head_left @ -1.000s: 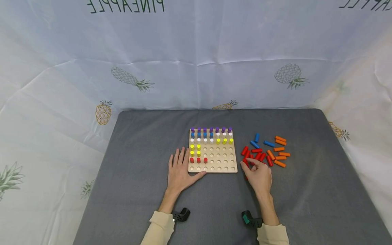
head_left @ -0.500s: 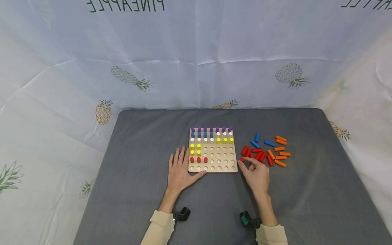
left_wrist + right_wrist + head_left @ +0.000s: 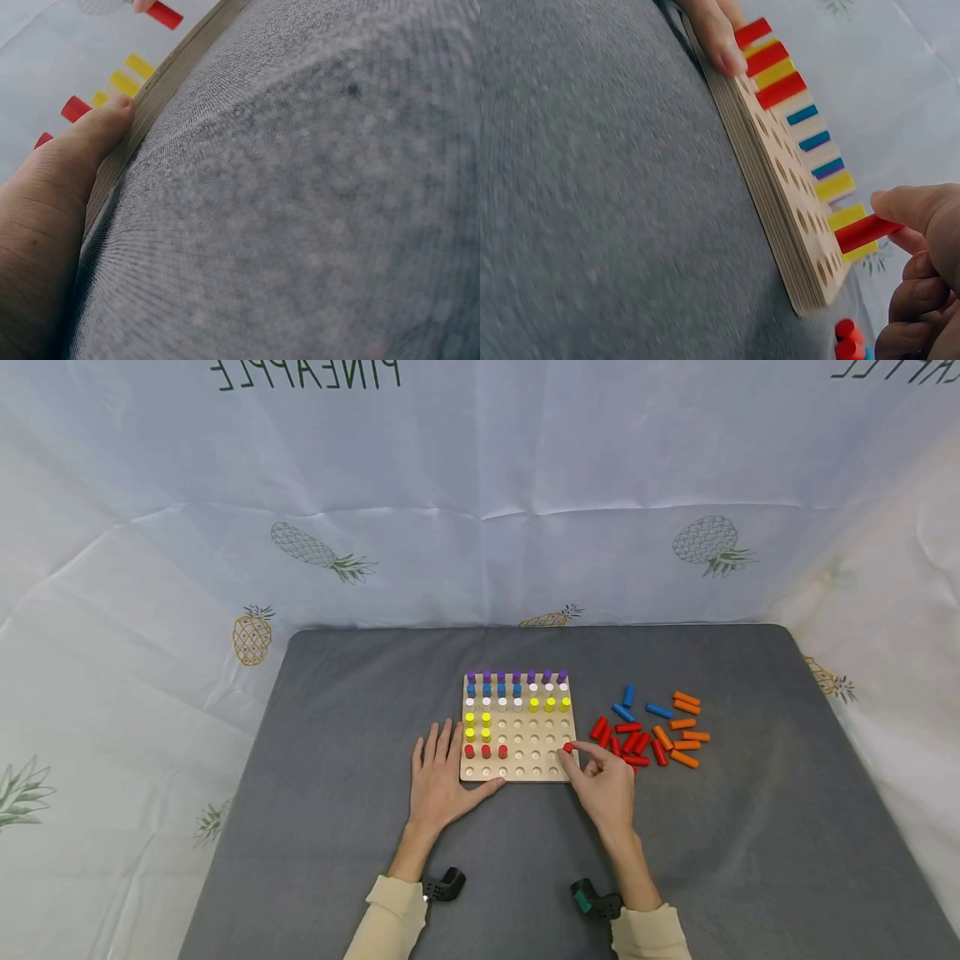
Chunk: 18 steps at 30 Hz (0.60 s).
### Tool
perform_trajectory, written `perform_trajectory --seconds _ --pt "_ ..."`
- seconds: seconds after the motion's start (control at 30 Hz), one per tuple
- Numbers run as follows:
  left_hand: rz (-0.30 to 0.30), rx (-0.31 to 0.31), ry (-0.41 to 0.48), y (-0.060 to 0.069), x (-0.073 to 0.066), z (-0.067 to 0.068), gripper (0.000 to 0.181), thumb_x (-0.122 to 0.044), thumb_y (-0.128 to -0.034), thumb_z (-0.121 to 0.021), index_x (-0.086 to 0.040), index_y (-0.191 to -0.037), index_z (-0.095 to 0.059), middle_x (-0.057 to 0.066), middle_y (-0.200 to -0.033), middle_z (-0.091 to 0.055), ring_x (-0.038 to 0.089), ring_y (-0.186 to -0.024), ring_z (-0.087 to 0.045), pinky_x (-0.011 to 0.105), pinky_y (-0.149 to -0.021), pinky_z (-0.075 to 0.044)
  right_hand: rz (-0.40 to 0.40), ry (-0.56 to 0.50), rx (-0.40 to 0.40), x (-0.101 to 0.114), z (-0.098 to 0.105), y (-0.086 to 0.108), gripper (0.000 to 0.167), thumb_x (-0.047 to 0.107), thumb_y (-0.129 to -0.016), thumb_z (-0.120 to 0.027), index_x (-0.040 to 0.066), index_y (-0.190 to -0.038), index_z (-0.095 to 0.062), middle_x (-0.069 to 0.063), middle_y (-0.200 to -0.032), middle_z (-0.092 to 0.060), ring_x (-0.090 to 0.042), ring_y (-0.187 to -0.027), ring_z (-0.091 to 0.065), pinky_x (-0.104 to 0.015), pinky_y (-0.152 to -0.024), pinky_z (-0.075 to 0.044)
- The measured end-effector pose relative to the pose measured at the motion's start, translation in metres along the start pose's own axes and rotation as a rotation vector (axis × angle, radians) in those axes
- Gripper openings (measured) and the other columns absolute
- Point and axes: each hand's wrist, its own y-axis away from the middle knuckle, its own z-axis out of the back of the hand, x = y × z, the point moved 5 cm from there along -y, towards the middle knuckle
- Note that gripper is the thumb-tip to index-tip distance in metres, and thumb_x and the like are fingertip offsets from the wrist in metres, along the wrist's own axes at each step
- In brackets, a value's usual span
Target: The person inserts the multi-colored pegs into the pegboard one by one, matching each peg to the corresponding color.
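A square wooden pegboard [image 3: 534,762] lies on the grey table, with upright purple, blue, white, yellow and red pegs in several of its holes. Fingers straight and spread, my left hand [image 3: 441,785] rests along the board's left edge, its thumb on the near left corner. Between thumb and index finger, my right hand [image 3: 609,787] pinches a red peg [image 3: 866,231] over the right part of the board. In the right wrist view this peg is tilted, its lower end close to the board; whether it touches a hole is unclear.
Right of the board lie loose red pegs [image 3: 627,727], with blue pegs [image 3: 659,712] behind them and orange pegs [image 3: 685,759] farther right. A pale curtain printed with pineapples hangs behind the table [image 3: 750,860].
From the loose pile, my right hand has picked up a red peg and carried it left over the board. The left hand stays where it was.
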Motion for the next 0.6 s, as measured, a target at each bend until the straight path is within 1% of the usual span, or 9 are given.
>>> perform_trajectory --seconds 0.17,0.33,0.6 --pt "0.002 -0.003 -0.012 0.000 0.000 0.001 0.118 -0.081 -0.0729 -0.066 -0.014 -0.163 -0.029 0.013 -0.167 -0.035 0.035 -0.157 -0.027 0.059 -0.127 -0.021 -0.003 -0.056 0.045 0.005 -0.011 0.003 0.025 0.020 -0.083 -0.086 0.005 -0.102 -0.081 0.003 -0.048 -0.036 0.001 -0.040 -0.025 -0.018 -0.041 -0.018" --pt "0.000 -0.006 -0.014 0.000 -0.001 0.001 0.118 -0.081 -0.0725 -0.066 -0.014 -0.162 -0.029 0.014 -0.166 -0.036 0.035 -0.157 -0.028 0.059 -0.127 -0.021 0.020 -0.105 0.074 0.010 -0.021 0.004 0.023 0.018 -0.082 -0.087 0.007 -0.102 -0.082 0.001 -0.048 -0.039 -0.001 -0.041 -0.029 -0.020 -0.040 -0.022" --pt "-0.008 -0.017 -0.003 0.000 -0.002 0.001 0.118 -0.080 -0.0722 -0.067 -0.013 -0.162 -0.030 0.014 -0.166 -0.036 0.036 -0.157 -0.028 0.059 -0.127 -0.021 0.050 -0.122 0.118 0.014 -0.036 0.006 0.022 0.018 -0.083 -0.086 0.008 -0.102 -0.082 0.004 -0.046 -0.037 0.000 -0.039 -0.027 -0.019 -0.042 -0.022"
